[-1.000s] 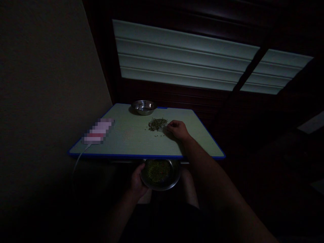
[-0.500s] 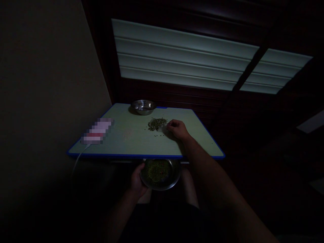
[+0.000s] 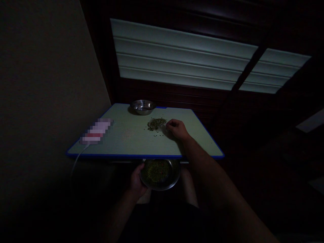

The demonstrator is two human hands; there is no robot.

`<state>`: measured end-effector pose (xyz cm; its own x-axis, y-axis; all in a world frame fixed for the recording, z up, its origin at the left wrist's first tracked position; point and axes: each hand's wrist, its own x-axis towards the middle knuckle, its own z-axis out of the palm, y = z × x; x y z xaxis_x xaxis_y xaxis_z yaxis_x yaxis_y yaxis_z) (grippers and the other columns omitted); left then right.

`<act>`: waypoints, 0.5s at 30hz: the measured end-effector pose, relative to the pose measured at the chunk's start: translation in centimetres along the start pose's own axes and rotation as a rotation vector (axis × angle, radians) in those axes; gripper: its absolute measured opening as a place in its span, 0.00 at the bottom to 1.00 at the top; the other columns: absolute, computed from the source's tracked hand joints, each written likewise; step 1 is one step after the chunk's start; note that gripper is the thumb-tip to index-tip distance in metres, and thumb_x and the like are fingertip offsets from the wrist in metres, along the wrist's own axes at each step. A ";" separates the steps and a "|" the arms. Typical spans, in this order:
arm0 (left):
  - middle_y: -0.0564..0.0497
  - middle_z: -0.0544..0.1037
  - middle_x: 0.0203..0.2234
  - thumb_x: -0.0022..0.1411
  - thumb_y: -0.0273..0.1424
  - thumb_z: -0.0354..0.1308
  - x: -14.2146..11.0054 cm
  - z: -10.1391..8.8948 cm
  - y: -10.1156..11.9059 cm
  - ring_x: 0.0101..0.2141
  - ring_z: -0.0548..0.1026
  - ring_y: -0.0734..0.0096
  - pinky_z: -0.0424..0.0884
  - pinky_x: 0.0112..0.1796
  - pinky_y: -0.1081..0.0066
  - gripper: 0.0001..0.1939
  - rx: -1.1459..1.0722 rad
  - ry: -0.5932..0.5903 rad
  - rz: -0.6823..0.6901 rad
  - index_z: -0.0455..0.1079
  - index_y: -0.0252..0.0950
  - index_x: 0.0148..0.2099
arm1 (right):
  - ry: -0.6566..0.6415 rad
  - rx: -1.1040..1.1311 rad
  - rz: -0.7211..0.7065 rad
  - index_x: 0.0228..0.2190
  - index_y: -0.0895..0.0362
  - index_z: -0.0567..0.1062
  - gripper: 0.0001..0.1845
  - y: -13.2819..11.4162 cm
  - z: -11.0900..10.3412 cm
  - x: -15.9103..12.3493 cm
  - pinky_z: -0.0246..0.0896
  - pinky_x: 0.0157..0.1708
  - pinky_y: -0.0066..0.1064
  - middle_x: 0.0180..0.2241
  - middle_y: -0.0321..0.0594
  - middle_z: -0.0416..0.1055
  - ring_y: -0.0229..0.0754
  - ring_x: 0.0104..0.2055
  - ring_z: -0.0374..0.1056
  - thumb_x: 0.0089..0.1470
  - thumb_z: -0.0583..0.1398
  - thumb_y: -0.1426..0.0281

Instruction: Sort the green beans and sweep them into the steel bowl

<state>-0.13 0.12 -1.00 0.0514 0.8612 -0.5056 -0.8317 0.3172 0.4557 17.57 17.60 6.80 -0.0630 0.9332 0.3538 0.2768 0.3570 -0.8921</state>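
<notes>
Below the table's front edge, my left hand (image 3: 138,180) grips the left rim of a metal bowl (image 3: 174,182). Small green beans (image 3: 157,170), with a few reddish specks among them, lie in this bowl. On the tabletop, my right hand (image 3: 176,128) is closed in a pinch at the right edge of a loose pile of small greenish-brown beans (image 3: 155,124). Something pale shows by the fingertips, too dim to name. A few single beans lie scattered in front of the pile.
A second metal bowl (image 3: 143,108) stands at the table's back edge. A blurred-out phone-like device (image 3: 97,131) lies at the left with a white cable (image 3: 78,158) hanging off the front. The pale table (image 3: 131,146) has a blue rim; a wall (image 3: 50,67) rises at left.
Both hands keep nearly the same places and grips. The whole view has shifted very slightly; the bean pile looks much the same.
</notes>
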 end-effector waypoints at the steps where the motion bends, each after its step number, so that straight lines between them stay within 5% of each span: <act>1: 0.46 0.82 0.27 0.56 0.29 0.54 0.0 0.0 0.0 0.34 0.80 0.58 0.72 0.45 0.58 0.11 0.001 -0.003 -0.001 0.77 0.32 0.35 | -0.003 0.002 -0.007 0.22 0.57 0.73 0.10 0.0 0.0 0.0 0.57 0.30 0.28 0.22 0.34 0.70 0.35 0.25 0.62 0.38 0.61 0.63; 15: 0.45 0.82 0.27 0.56 0.29 0.54 0.0 0.1 0.0 0.34 0.80 0.58 0.72 0.45 0.58 0.11 -0.007 0.023 0.003 0.76 0.31 0.36 | -0.020 0.020 0.053 0.19 0.57 0.71 0.09 -0.8 -0.1 -0.3 0.55 0.26 0.27 0.19 0.33 0.68 0.34 0.23 0.60 0.35 0.61 0.64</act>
<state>-0.11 0.11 -0.91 0.0368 0.8528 -0.5210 -0.8357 0.3121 0.4519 17.45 17.04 7.41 -0.0682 0.9513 0.3006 0.2609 0.3078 -0.9150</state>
